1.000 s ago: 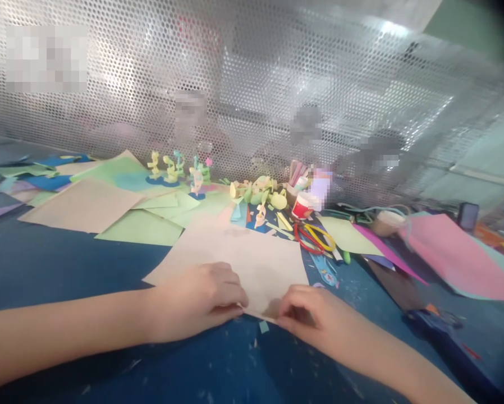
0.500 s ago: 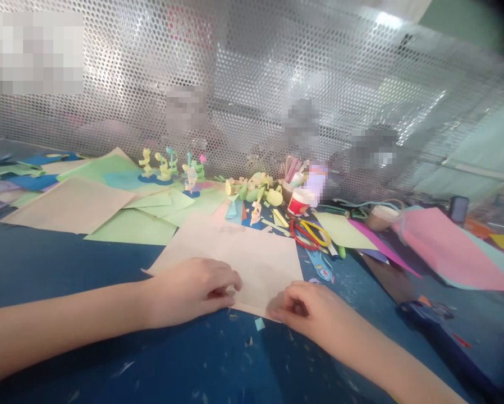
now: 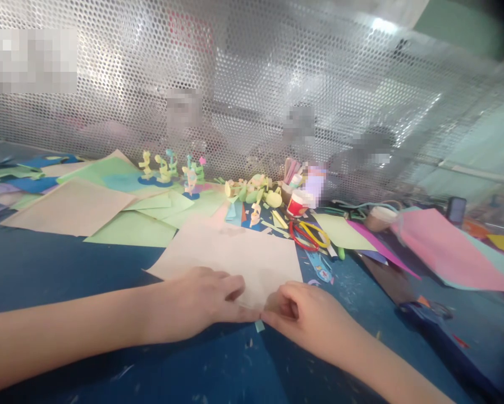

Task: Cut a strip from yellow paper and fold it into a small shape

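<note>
left hand (image 3: 197, 303) flat, fingers spread on near edge of beige paper sheet (image 3: 235, 255); right hand (image 3: 306, 317) curled, grip pinching the sheet's near corner. sheet lies on blue bench (image 3: 67, 264). beyond: red and yellow scissors (image 3: 308, 234), paper figures (image 3: 168, 167), perforated metal screen (image 3: 256, 84).

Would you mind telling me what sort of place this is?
Probably a paper-craft table: coloured paper sheets, scissors and small paper figures cover the blue tabletop, behind which stands a perforated screen.
</note>
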`<state>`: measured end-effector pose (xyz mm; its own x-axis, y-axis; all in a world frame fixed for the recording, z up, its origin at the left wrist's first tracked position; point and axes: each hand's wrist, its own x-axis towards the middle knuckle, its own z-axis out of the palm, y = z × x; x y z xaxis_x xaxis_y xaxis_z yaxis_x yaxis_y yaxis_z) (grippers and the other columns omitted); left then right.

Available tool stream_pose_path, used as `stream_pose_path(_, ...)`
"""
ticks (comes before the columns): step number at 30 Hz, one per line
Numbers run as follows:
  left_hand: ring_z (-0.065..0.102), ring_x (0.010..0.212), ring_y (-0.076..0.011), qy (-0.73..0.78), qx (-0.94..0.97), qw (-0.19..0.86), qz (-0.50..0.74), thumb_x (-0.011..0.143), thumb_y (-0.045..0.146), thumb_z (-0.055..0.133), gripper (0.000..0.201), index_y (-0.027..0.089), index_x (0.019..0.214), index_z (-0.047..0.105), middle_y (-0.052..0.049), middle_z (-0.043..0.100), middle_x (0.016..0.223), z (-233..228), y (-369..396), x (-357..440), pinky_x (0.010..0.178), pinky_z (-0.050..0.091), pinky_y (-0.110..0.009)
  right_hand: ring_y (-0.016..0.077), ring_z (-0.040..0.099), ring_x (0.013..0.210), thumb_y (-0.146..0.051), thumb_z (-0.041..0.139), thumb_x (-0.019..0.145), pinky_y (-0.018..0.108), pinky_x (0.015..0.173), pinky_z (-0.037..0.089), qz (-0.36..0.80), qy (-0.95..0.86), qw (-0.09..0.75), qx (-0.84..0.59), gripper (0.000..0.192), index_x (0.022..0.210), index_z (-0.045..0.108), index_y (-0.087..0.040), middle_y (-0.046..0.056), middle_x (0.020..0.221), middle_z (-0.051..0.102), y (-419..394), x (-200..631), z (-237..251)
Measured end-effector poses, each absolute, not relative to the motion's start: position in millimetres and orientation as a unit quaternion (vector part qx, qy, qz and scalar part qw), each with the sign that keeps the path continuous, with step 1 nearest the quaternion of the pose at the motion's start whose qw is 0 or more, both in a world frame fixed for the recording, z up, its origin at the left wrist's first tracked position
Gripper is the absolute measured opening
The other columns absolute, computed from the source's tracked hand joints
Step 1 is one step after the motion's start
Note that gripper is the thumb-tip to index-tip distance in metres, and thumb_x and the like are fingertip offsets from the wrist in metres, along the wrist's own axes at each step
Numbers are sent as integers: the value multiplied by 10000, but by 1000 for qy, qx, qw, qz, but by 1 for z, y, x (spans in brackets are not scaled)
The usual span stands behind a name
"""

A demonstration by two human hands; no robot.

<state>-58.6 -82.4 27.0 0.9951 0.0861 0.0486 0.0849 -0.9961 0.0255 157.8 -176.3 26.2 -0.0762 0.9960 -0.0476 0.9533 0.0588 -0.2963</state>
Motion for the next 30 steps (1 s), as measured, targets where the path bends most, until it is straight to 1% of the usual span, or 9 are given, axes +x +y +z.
stream_pose_path(4, 518, 745, -145, 42, 999, 6, 26, 861, 124, 415, 517, 393, 1299, 357, -25, 509, 941, 28, -83, -59, 684, 365, -252, 111, 436, 554, -455, 558, 773, 214, 487, 250, 150, -714, 74, -680, 341, 614, 404, -195, -38, 592, 509, -179, 160, 31)
stream_pose_path(8, 520, 745, -147, 41, 999, 1, 21, 874, 142, 414, 488, 381, 1297, 368, -30, 514, 933, 27, -83, -58, 676, 365, -258, 121, 453, 599, -470, 528, 792, 210, 503, 282, 197, -703, 60, -681, 298, 710, 405, -211, -37, 680, 526, -183, 166, 41)
stream_pose_path(12, 524, 747, -143, 37, 998, 11, 39, 874, 132, 407, 464, 367, 1273, 409, -32, 523, 929, 29, -83, -58, 682, 369, -254, 140, 469, 644, -451, 522, 789, 221, 529, 304, 226, -686, 16, -692, 262, 772, 396, -221, -20, 760, 535, -184, 172, 50)
stream_pose_path(17, 527, 760, -148, 42, 998, 24, 35, 880, 141, 403, 442, 370, 1258, 432, -36, 533, 933, 31, -85, -59, 699, 369, -252, 163, 486, 682, -446, 531, 766, 239, 549, 316, 247, -679, -23, -691, 261, 795, 396, -224, 2, 822, 534, -183, 181, 57)
stream_pose_path(23, 521, 747, -148, 43, 998, 29, 36, 891, 148, 384, 443, 378, 1267, 422, -35, 531, 927, 32, -84, -58, 687, 367, -252, 150, 488, 667, -378, 576, 723, 230, 530, 311, 278, -679, -40, -678, 236, 789, 409, -225, -15, 791, 525, -180, 197, 61)
stream_pose_path(28, 523, 758, -150, 44, 999, 21, 12, 895, 151, 367, 447, 379, 1277, 407, -39, 527, 946, 34, -84, -57, 697, 370, -251, 137, 458, 613, -357, 627, 669, 224, 499, 290, 251, -675, -59, -691, 275, 804, 420, -236, -32, 769, 510, -179, 218, 61)
stream_pose_path(30, 524, 751, -151, 44, 999, 22, 10, 893, 141, 369, 452, 377, 1276, 409, -39, 529, 929, 35, -84, -57, 692, 371, -248, 132, 453, 593, -366, 615, 693, 225, 500, 308, 234, -672, -35, -702, 252, 810, 434, -236, -34, 743, 505, -178, 223, 63)
